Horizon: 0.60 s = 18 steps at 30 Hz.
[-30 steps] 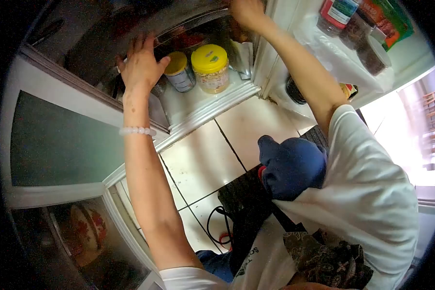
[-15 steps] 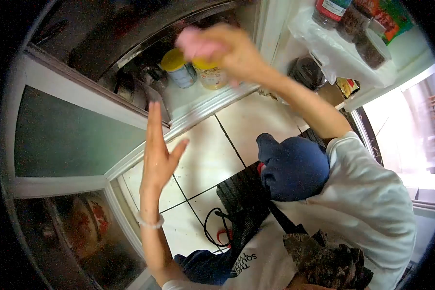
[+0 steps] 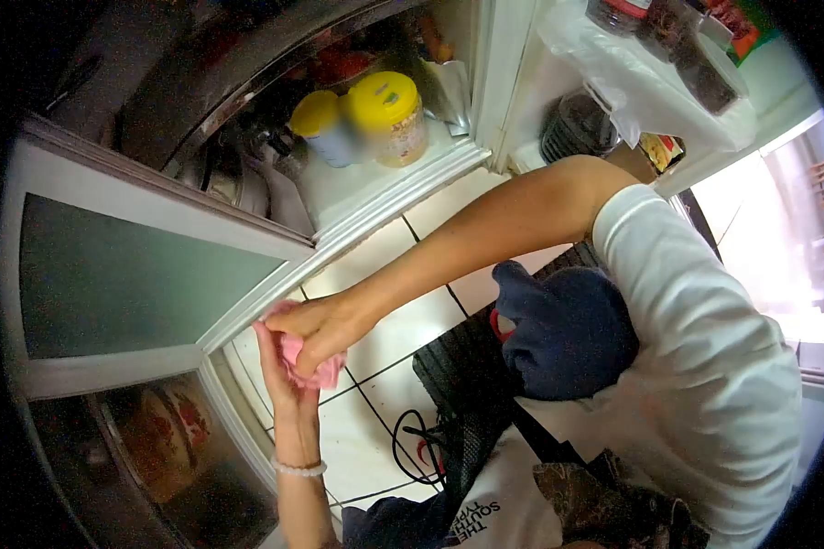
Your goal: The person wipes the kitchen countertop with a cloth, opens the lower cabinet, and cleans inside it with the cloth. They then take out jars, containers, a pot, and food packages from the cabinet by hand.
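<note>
A crumpled pink cloth (image 3: 319,371) is between my two hands, over the tiled floor beside the open cabinet door. My right hand (image 3: 325,325) reaches across from the right, its fingers closed on the cloth. Below it, my left hand (image 3: 288,389), with a pale beaded bracelet on the wrist, cups the cloth from the left side. One left finger stretches upward along the cloth's edge; the others are partly hidden.
Two yellow-lidded containers (image 3: 389,119) stand on the cabinet ledge, near a metal pot (image 3: 233,188). The frosted-glass door (image 3: 146,279) stands open at left. A shelf at upper right holds jars and a plastic bag (image 3: 604,69). My knee, in dark blue (image 3: 568,329), is below.
My right hand has swung down and left from the cabinet's containers, bringing the pink cloth to my left hand. The left hand, earlier empty with fingers stretched, now touches the cloth.
</note>
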{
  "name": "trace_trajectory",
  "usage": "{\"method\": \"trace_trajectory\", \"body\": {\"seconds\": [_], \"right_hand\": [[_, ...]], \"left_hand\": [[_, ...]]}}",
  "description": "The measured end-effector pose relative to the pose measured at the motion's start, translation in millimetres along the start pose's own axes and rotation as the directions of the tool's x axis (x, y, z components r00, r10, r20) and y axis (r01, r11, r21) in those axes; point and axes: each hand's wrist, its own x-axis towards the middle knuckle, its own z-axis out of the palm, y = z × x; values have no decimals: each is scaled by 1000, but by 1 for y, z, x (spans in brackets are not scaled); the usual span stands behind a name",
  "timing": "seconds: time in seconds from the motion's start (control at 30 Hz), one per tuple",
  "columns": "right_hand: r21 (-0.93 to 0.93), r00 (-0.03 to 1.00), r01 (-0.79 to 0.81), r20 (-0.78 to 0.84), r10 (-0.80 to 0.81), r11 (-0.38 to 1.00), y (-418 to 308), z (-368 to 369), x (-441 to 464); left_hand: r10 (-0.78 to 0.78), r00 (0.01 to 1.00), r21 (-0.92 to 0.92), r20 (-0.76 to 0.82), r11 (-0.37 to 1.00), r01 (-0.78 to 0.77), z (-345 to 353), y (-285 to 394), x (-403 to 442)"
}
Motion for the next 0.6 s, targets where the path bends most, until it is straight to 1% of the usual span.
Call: {"method": "trace_trajectory", "body": {"seconds": [0.03, 0.07, 0.1, 0.13, 0.17, 0.2, 0.23, 0.27, 0.3, 0.33, 0.37, 0.4, 0.47, 0.5, 0.53, 0.57, 0.6], "right_hand": [[26, 990, 121, 63, -123, 992, 8, -2, 13], [60, 963, 235, 123, -241, 970, 14, -4, 20], [58, 964, 231, 123, -237, 971, 4, -8, 11], [28, 984, 147, 94, -149, 989, -4, -17, 0], [-2, 996, 61, 63, -60, 998, -11, -29, -6], [-120, 988, 155, -9, -157, 981, 13, -45, 4], [-355, 967, 227, -32, -255, 907, 27, -68, 6], [-454, 944, 173, -176, -278, 874, 25, -85, -13], [-507, 946, 38, -258, -194, 861, 31, -109, -18], [-613, 870, -91, -433, -237, 785, 27, -122, -33], [-661, 846, -223, -496, -194, 716, 30, -148, -37], [-755, 757, -339, -573, -315, 561, 38, -169, -38], [-594, 627, -545, -757, -183, 592, 41, -204, -41], [-647, 637, -569, -737, -226, 508, 54, -227, -40], [-639, 575, -579, -760, -303, 506, 59, -228, -41], [-630, 505, -589, -776, -378, 507, 63, -228, -40], [-632, 509, -585, -774, -378, 507, 70, -227, -35]], "left_hand": [[3, 1000, 2, 6, 1000, -3, -9, 4, -4], [15, 999, 102, 45, 995, -20, -22, 10, -10], [22, 996, 197, 81, 980, -38, -20, 15, -17], [52, 998, 316, 41, 947, -62, -17, 22, -31], [57, 998, 431, 30, 900, -65, 0, 35, -47], [80, 995, 443, -65, 895, -43, -9, 38, -55], [101, 982, 453, -159, 891, -18, -25, 39, -68], [132, 974, 526, -184, 850, -16, -33, 40, -79], [165, 964, 596, -208, 803, -8, -43, 40, -90], [221, 955, 586, -197, 808, -66, -62, 35, -96], [230, 948, 612, -222, 789, -48, -64, 36, -104], [231, 947, 598, -222, 800, -55, -78, 33, -107], [225, 947, 582, -231, 812, -51, -98, 28, -109], [251, 950, 647, -184, 759, -76, -101, 28, -108], [275, 952, 707, -134, 700, -103, -102, 28, -108], [275, 951, 706, -141, 702, -99, -96, 30, -106], [251, 962, 718, -107, 689, -100, -87, 33, -104]]}}
